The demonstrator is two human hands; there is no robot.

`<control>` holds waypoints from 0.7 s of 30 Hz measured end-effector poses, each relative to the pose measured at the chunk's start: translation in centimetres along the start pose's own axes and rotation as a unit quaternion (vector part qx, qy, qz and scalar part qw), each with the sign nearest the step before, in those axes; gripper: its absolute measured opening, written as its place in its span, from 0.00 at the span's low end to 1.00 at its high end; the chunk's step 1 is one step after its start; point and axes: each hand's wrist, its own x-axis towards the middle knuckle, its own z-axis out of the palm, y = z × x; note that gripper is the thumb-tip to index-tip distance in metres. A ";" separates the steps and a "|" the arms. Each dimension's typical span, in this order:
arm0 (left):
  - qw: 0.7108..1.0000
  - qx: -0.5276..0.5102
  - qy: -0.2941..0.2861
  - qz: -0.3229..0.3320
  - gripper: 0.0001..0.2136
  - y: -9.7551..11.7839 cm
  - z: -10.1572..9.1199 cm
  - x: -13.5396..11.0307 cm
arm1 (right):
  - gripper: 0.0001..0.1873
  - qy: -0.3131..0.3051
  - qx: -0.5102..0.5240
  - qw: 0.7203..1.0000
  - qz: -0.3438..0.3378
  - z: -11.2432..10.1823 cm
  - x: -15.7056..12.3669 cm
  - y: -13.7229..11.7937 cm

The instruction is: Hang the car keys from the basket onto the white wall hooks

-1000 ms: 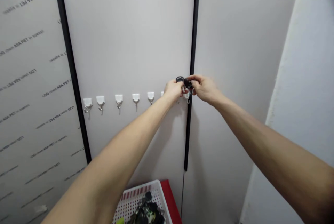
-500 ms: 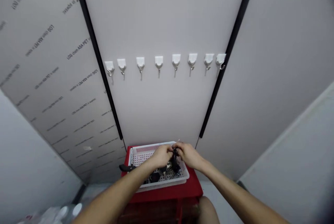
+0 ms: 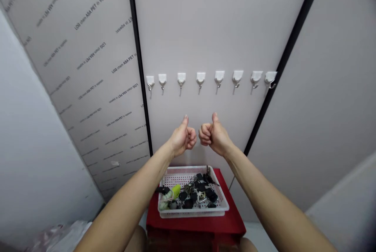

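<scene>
My left hand [image 3: 182, 138] is raised over the basket, its fingers curled into a fist and the thumb pointing up. Beside it, mirrored and a little apart, my right hand [image 3: 216, 136] makes the same thumbs-up. Nothing shows in either fist. Below both hands, a white perforated plastic basket [image 3: 192, 213] holds a jumble of dark key fobs and keys [image 3: 201, 189], mostly towards its right and front. A bright yellow-green item [image 3: 176, 191] lies in its left part. Over the basket's left rim sticks a black handle-like piece [image 3: 161, 190].
The basket stands on a red stool or small table [image 3: 194, 226] against a grey wall panel [image 3: 205, 17]. Several white adhesive hooks [image 3: 201, 77] run across the wall above my hands. Side panels close in left and right. Plastic bags [image 3: 66, 236] lie at lower left.
Both hands have risen out of the basket, away from the dark items they were handling, into thumbs-up fists. The view has shifted, so the hooks and basket appear further right.
</scene>
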 end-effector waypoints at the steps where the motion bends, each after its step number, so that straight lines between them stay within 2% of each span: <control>1: 1.000 0.000 -0.013 0.009 0.26 0.7 0.1 -0.3 | 0.28 -0.019 0.010 1.000 -0.001 0.5 0.2 -0.6; 5: 0.999 0.000 -0.026 0.019 0.27 1.6 -0.2 -1.1 | 0.29 -0.031 0.015 0.999 -0.001 1.9 0.4 -1.0; 16: 1.000 0.013 0.006 0.001 0.26 -0.3 -2.7 -2.9 | 0.29 -0.031 -0.043 0.998 0.038 4.5 0.6 1.3; 19: 0.998 0.040 0.053 -0.020 0.26 -2.4 -4.3 -4.1 | 0.28 -0.033 -0.137 0.990 0.029 5.3 0.5 3.6; 21: 0.990 0.086 0.103 -0.051 0.25 -5.1 -6.1 -5.2 | 0.27 -0.047 -0.251 0.967 0.023 5.7 0.2 6.1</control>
